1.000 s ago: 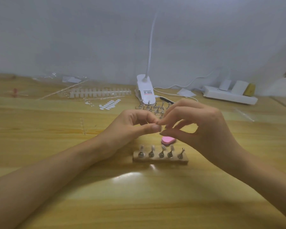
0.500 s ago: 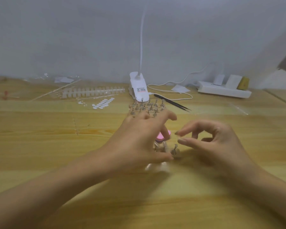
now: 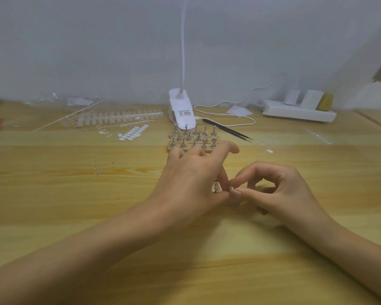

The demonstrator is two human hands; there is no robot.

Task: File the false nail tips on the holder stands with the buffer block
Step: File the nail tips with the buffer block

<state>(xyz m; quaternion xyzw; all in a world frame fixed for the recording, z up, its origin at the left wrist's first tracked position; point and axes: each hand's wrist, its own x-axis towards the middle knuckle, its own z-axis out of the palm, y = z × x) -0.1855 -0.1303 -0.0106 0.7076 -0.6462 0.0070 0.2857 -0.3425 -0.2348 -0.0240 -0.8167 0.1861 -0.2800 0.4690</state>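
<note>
From my remote seat the wooden table (image 3: 53,194) fills most of the head view, running back to a pale wall. Both bare forearms reach in from the near edge and meet just right of centre.

The left hand (image 3: 191,183) lies back-up over the work. Its three outer fingers are stretched forward and spread. Its thumb and forefinger curl round a holder stand (image 3: 216,191), and whatever that stand sits on is hidden under the palm.

The right hand (image 3: 279,190) sits just beside it with the fingers arched. Its thumb and forefinger are drawn tip to tip and touch the end of the left thumb. I cannot tell whether anything is held between those fingertips (image 3: 237,192); the spot is too small and blurred.

Against the wall at far right lies a white power strip (image 3: 295,112) with plugs in it. At centre back stands the white clip base of a lamp (image 3: 182,111), its neck rising out of view.

Left of the lamp lies a long strip of clear nail tips (image 3: 119,117). Directly in front of the lamp, just beyond the left fingertips, a wooden block (image 3: 193,140) carries rows of small metal stands.

Black tweezers (image 3: 228,129) lie slanted to the right of that block. A cluster of white oval tabs (image 3: 133,132) lies to its left.

Smallest of all, a pale false nail tip (image 3: 216,185) sits upright on the held stand, showing in the gap between the left thumb and forefinger.
</note>
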